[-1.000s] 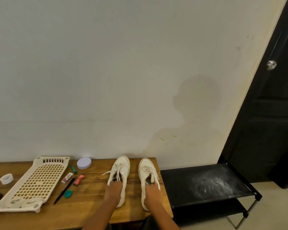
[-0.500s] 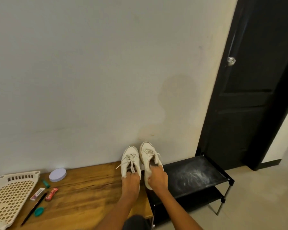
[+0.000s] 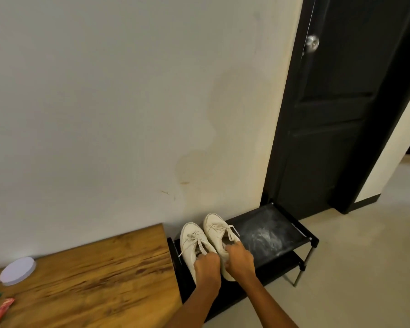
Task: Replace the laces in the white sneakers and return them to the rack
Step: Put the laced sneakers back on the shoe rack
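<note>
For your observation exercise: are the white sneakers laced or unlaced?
Laced. White laces cross both sneakers, left sneaker and right sneaker, with loose ends trailing.

left white sneaker (image 3: pixel 192 245) | laced, toe toward wall, over black shoe rack (image 3: pixel 270 230) top, lower centre | right white sneaker (image 3: pixel 217 229) touching beside it

Dusty black rack (image 3: pixel 282 229) under white sneakers (image 3: pixel 207 242)
</note>
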`<state>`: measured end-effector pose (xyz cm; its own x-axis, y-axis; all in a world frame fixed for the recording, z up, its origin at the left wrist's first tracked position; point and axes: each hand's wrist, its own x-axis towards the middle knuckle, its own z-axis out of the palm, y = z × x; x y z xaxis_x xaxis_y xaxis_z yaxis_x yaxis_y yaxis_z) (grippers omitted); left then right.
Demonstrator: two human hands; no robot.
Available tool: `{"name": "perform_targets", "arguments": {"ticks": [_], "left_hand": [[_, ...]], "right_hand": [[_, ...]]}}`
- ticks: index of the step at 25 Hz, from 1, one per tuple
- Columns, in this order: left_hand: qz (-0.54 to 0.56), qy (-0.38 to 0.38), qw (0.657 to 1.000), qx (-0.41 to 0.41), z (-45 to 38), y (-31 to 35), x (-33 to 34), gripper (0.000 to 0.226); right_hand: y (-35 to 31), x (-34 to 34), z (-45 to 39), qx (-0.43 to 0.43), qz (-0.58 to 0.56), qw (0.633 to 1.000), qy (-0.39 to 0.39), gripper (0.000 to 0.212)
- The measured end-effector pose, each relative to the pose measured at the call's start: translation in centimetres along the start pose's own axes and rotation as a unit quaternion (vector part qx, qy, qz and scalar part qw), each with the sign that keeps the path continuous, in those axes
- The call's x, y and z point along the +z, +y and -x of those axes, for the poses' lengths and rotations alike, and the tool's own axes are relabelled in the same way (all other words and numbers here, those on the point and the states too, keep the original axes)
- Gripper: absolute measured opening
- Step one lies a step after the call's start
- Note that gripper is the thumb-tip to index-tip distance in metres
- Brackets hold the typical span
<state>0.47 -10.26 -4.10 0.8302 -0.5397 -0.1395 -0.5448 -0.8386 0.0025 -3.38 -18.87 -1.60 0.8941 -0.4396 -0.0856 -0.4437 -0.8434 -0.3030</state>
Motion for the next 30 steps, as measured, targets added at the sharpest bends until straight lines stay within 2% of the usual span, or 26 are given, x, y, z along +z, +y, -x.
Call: {"name": "perform_targets", "arguments": {"ticks": [4,10,17,20,25,30], "left_hand": [[0.002,-0.028,1.000,-0.010,-1.6,0.3,2.7,0.027],[0.004,-0.013,1.000,0.000,-2.3,0.5,3.5,0.030],[-0.025,-0.033,0.999,0.008,-2.1,0.5,4.0,0.036],[-0.012,-0.043,0.999,0.009,-1.7,-0.4,3.6,0.038],[0.078,-0.020,0.997,0.005,-0.4,-3.2,0.3,0.037],[0.106,0.033,0.992,-0.059,4.9,-11.2,-3.7,0.025]], "right_hand": [[1.7,1.3,-2.1,-0.028,0.025,0.999,-0.016,0.029],[2.8,4.2,-3.0,-0.032,0.058,0.998,-0.021,0.032],[3.8,5.4,-3.6,-0.034,0.098,0.992,-0.070,0.038],[3.3,5.9,-3.5,-0.035,0.114,0.992,-0.049,0.047],[-1.7,4.3,-2.8,-0.019,0.069,0.997,0.013,0.041],[-10.8,2.2,-0.1,-0.112,0.013,0.993,0.046,0.031]]}}
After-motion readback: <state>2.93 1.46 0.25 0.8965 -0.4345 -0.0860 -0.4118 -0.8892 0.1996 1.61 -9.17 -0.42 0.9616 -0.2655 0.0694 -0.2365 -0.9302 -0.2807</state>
